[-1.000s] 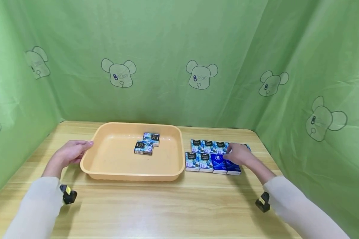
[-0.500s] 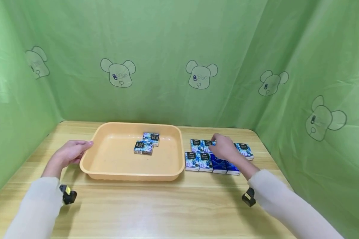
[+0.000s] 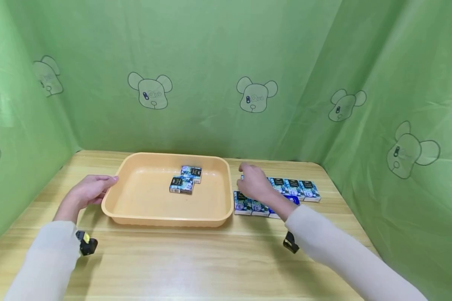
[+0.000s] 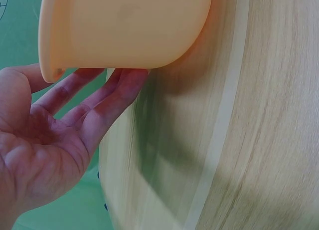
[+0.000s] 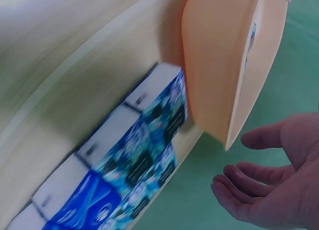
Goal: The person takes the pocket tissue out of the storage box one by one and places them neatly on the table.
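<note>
My left hand [image 3: 90,190] holds the left side of a pale orange plastic tray [image 3: 165,222]. In the left wrist view, its thumb hooks over the rim while the fingers touch the outer wall. Two floral tissue packs [image 3: 181,184] lie inside the tray, partly touching. My right hand [image 3: 254,183] hovers just right of the tray over the left end of two rows of tissue packs [image 3: 294,188]; the right wrist view shows its fingers loosely bent with nothing between them. Blue tissue packs [image 5: 92,202] sit in the front row, partly hidden by the right arm.
A light wooden table [image 3: 181,263] carries everything. Green curtains [image 3: 196,83] with bear-head prints close off the back and both sides. Small black devices [image 3: 87,243] are worn at the wrists.
My right hand has moved left along the tissue packs toward the tray, uncovering the packs at the right end. The left hand and the tray stay in place.
</note>
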Demonstrator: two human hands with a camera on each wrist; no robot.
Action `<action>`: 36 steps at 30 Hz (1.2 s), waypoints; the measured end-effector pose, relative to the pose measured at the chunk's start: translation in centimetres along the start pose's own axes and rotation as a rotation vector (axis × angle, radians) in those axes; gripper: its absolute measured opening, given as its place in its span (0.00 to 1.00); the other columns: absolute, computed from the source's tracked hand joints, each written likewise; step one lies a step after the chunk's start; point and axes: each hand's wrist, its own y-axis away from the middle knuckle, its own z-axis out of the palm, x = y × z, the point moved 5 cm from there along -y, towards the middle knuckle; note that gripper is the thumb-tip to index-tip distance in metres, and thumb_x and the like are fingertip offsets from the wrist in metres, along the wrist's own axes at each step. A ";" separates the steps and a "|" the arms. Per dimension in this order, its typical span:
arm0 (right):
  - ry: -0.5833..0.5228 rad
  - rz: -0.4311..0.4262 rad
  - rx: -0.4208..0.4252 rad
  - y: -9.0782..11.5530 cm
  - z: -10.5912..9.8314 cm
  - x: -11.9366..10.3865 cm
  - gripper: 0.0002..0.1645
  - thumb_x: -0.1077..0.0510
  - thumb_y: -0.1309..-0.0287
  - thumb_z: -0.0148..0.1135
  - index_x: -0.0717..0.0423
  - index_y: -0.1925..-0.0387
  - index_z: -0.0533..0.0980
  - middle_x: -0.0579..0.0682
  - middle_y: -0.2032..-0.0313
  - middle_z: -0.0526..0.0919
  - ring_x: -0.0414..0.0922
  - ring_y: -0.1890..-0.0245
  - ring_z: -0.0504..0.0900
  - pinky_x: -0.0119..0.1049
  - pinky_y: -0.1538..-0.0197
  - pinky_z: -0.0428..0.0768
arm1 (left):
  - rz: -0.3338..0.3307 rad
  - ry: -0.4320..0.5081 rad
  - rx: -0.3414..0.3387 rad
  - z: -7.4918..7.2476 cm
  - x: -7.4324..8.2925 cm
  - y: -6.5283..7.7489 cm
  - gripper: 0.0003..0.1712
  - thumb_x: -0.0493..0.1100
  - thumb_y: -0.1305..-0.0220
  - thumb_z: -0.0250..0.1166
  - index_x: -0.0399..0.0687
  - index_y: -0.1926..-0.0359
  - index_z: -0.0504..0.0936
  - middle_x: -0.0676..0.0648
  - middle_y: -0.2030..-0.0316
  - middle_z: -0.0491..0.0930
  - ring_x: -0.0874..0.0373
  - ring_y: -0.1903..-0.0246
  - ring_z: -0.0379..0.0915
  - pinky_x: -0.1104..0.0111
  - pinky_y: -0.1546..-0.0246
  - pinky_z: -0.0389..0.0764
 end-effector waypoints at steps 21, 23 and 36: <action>0.075 -0.052 -0.155 -0.6 5.6 -8.1 0.38 0.56 0.35 0.61 0.66 0.27 0.62 0.66 0.32 0.69 0.61 0.33 0.71 0.51 0.31 0.73 | -0.005 -0.004 0.007 0.1 -0.2 -0.1 0.43 0.58 0.21 0.48 0.26 0.25 0.53 0.50 0.58 0.85 0.65 0.65 0.82 0.69 0.65 0.85; 0.068 -0.043 -0.183 -0.7 6.1 -8.6 0.41 0.55 0.35 0.60 0.64 0.25 0.59 0.65 0.29 0.66 0.60 0.31 0.69 0.51 0.29 0.71 | -0.002 -0.001 0.007 0.1 -0.1 -0.1 0.43 0.58 0.21 0.48 0.26 0.25 0.53 0.49 0.58 0.85 0.64 0.65 0.82 0.69 0.65 0.85; 0.055 -0.061 -0.248 -1.6 7.6 -11.9 0.49 0.57 0.39 0.62 0.51 0.20 0.51 0.61 0.23 0.57 0.58 0.25 0.61 0.51 0.26 0.67 | -0.001 -0.016 0.002 0.0 -0.1 0.0 0.43 0.58 0.20 0.48 0.25 0.25 0.52 0.41 0.52 0.85 0.63 0.64 0.82 0.67 0.63 0.86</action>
